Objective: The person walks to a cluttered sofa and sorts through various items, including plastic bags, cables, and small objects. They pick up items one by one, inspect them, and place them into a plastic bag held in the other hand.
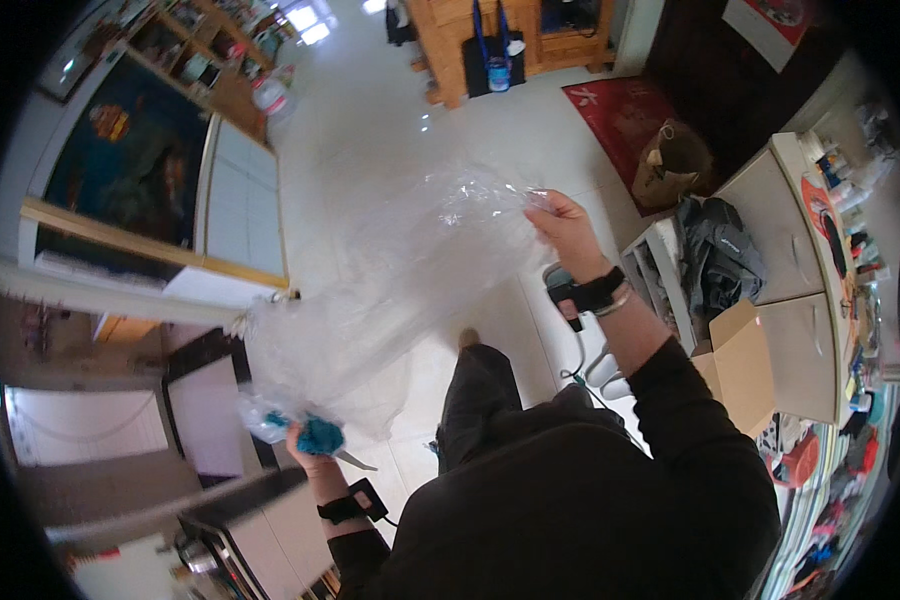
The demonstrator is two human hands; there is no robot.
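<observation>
A long clear plastic sheet or bag (420,277) hangs stretched between my two hands above the tiled floor. My right hand (572,232) pinches its upper right end between thumb and fingers. At the lower left, my left hand (304,448) grips a bunched teal cloth-like item (319,435) together with gathered plastic. More teal shows through the crumpled plastic beside that hand. A thin pale strip (358,461) sticks out near it; what it belongs to is hidden. Both wrists wear black straps with small devices.
An aquarium-like cabinet (135,157) stands left, near a clear water jug (270,96). A red mat (607,112) carries a brown bag (671,169). To my right are a grey backpack (720,247), an open cardboard box (742,367) and a cream cabinet (784,285). A cable (581,356) hangs beside me.
</observation>
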